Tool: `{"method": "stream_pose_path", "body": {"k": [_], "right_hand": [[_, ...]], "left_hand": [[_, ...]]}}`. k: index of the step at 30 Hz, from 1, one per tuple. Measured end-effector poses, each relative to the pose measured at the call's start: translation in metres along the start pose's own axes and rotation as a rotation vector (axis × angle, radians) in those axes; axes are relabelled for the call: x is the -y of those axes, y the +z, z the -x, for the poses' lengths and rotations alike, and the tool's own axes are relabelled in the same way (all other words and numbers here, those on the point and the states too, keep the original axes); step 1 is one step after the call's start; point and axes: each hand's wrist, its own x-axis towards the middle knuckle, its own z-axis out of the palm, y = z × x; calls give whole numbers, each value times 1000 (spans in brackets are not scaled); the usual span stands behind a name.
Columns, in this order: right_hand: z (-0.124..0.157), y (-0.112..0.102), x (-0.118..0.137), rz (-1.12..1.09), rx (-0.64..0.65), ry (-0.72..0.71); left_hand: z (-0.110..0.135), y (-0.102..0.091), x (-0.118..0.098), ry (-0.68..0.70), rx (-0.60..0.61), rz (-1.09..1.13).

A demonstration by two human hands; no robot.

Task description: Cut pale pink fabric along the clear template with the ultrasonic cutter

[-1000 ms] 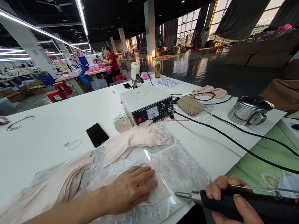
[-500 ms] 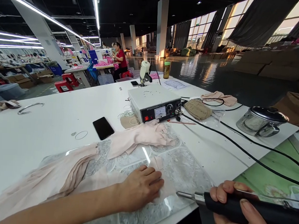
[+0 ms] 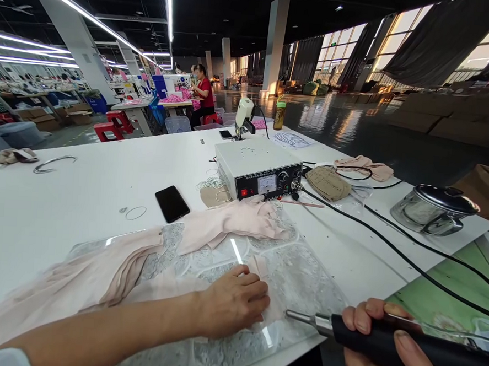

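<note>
My left hand [image 3: 237,304] presses down on a thin pale pink fabric piece [image 3: 276,306], its fingers bent and close together. Part of that fabric is hidden beneath the hand and forearm. Under it lies a clear sheet [image 3: 305,280] over a grey marbled surface. My right hand [image 3: 388,335] is wrapped round the black handle of an ultrasonic cutter [image 3: 322,323]. Its metal tip points left, close to the fabric's right edge; whether it touches I cannot tell. A layered stack of pink fabric [image 3: 94,267] lies to the left, and another pink pile [image 3: 233,224] lies beyond my left hand.
A white control box [image 3: 257,167] with a meter stands behind the fabric, black cables [image 3: 374,229] running right. Around it are a phone [image 3: 172,203], beige pattern pieces [image 3: 328,182], a lidded mug [image 3: 433,211] and a bottle [image 3: 279,113]. Farther back, a person [image 3: 204,92] sits sewing.
The view has shifted slightly, so the background sits further right. The cutter's tip appears a little further left, nearer the fabric. My left hand stays on the fabric.
</note>
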Motion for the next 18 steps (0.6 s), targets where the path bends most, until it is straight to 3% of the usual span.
{"method": "stream_pose_path", "body": {"k": [12,18], "right_hand": [[2,2,-8,18,62,13],[2,-1,-5,39,34,6]], "left_hand": [[-8,-1,13,244,49,134],[-11,-6,15,249,121,138]]}}
